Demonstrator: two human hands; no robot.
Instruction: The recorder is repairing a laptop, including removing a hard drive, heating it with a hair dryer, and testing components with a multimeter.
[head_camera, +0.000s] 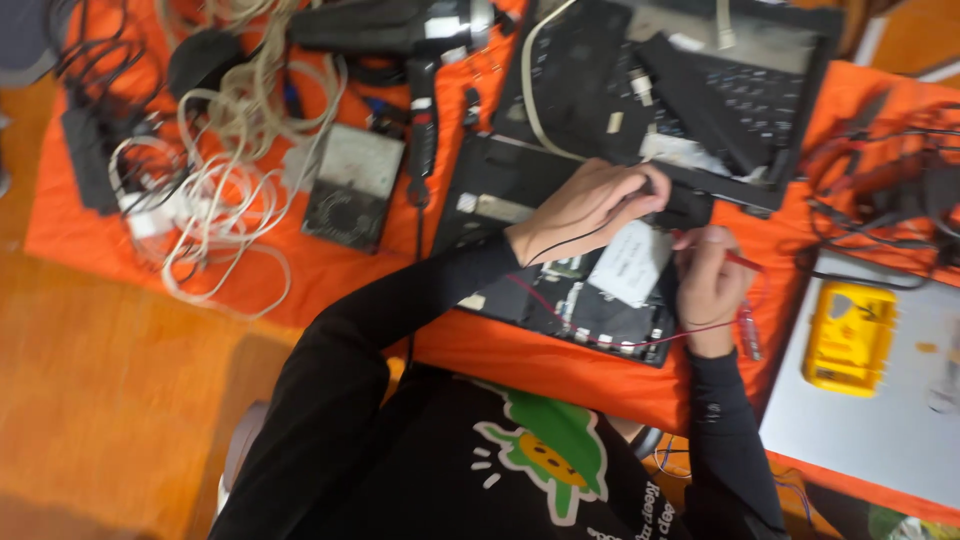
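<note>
Both hands are over the opened laptop base (560, 290), which lies on the orange cloth (330, 275) close to the table's near edge, with only a thin strip of cloth between it and the person's chest. The left hand (585, 210) is curled tight around a black probe (655, 190), its black lead running back over the wrist; tip down near the white label (630, 262) inside the base. The right hand (712, 285) pinches a red probe (742, 261) between closed fingers, red wire (640, 340) looping across the board below. Room is tight: a dismantled keyboard panel (700, 90) crowds the far side, touching the base's upper edge, and black cables (870, 190) pile up to the right. A yellow multimeter (850, 337) sits on a grey slab (880, 420) just beside the right wrist. Off to the left, well apart, an old grey meter (352, 185), a tangle of white cords (215, 215) and a black tool (390, 25). Beyond the cloth's left edge, bare orange-brown floor (120, 400), blurred.
</note>
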